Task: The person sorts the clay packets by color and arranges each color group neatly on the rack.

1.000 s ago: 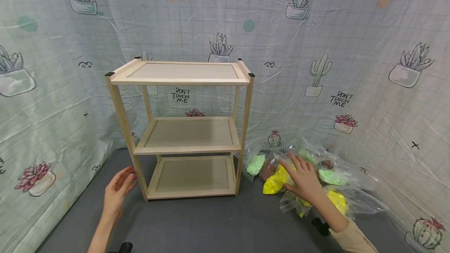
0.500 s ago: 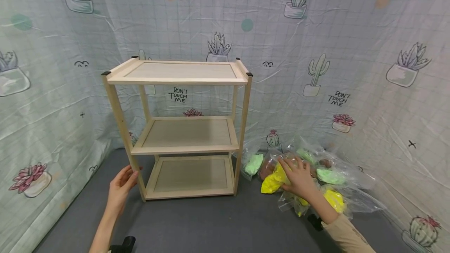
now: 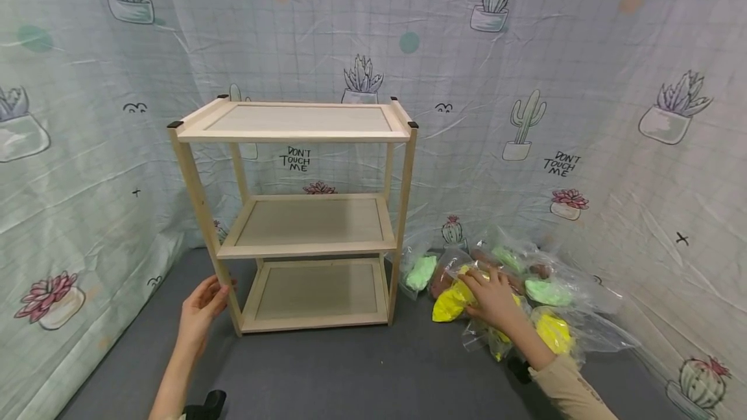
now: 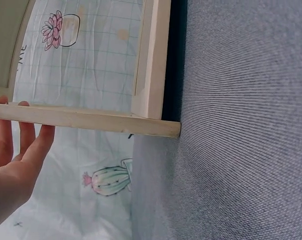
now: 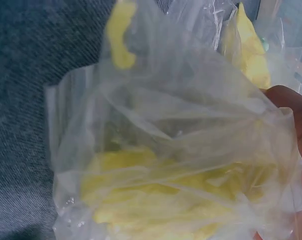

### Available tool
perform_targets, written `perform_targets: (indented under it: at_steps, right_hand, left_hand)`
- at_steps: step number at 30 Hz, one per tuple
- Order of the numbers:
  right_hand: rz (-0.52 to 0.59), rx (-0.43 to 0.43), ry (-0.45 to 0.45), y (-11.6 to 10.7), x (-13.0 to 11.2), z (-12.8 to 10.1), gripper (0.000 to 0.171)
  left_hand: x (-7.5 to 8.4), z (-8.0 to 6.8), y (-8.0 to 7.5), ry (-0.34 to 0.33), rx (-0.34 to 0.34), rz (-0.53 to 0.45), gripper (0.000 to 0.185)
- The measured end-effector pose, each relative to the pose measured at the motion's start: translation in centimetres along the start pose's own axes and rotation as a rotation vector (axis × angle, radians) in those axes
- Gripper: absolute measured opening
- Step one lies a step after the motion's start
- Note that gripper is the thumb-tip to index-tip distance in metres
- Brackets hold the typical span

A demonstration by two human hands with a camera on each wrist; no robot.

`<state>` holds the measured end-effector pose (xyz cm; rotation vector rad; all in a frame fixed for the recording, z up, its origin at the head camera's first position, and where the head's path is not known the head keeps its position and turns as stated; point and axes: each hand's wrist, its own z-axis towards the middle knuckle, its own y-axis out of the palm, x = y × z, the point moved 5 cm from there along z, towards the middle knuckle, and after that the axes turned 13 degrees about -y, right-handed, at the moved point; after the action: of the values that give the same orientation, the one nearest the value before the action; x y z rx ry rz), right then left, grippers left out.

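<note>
Right hand (image 3: 493, 297): fingers curled down on a clear bag with a yellow lump (image 3: 452, 303), pinching the crinkly plastic.
Up close: yellow stuff (image 5: 156, 200) showing through the see-through plastic, fingertip (image 5: 291, 107) at the edge of the wrist picture.
Place of the bag: on the grey floor (image 3: 350, 374), at the front of the pile, just right of the wooden shelf (image 3: 297, 212).
Feel of the bag: likely light and squishy. Plastic thin, slippery and crinkly, easy to tear.
Best spot to hold: around the soft yellow lump, or a bunch of loose plastic above it. Only a thin corner may slip out.
Pile of bags (image 3: 525, 290): more clear bags just behind and beside, touching each other. Green lumps (image 3: 423, 271), more yellow (image 3: 551, 332), something brown (image 3: 446, 274).
Left hand (image 3: 201, 306): fingers straight and a bit spread, holding nothing. Fingertips (image 4: 25, 135) right at the front left post (image 3: 201, 212) of the shelf, touching or almost touching; hard to tell which.
Shelf: three flat boards, light wood, nothing on them. Black caps on the top corners.
Floor near the shelf foot (image 4: 241, 125): grey and fuzzy like carpet.
Behind it all: wrinkly cloth with cactus pictures (image 3: 525, 122) and the words "DON'T TOUCH ME".
</note>
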<state>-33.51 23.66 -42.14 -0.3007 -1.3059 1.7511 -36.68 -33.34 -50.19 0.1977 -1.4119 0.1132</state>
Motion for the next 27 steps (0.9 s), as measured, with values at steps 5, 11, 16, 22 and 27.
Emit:
perform_targets:
  at_steps: [5,11,16,22,27]
  right_hand:
    - [-0.004,0.022,-0.017,0.0,-0.1,-0.2,0.060]
    - [-0.010,0.083,-0.053,-0.8,-0.1,-0.3,0.055]
    - [0.005,0.118,-0.062,-1.5,0.0,-0.5,0.054]
    - [0.015,0.133,-0.071,-2.2,0.1,-0.6,0.056]
    - [0.012,0.149,-0.098,-3.4,-0.1,-0.5,0.055]
  left_hand:
    - [1.1,-0.7,0.7,0.058,-0.082,-0.042,0.036]
    - [5.1,-3.2,2.5,0.063,-0.055,0.023,0.032]
    - [8.8,-5.6,4.4,0.038,-0.039,0.014,0.026]
    - [9.2,-5.8,4.5,0.015,-0.033,0.040,0.024]
    - [9.2,-5.8,4.5,0.021,-0.041,0.044,0.022]
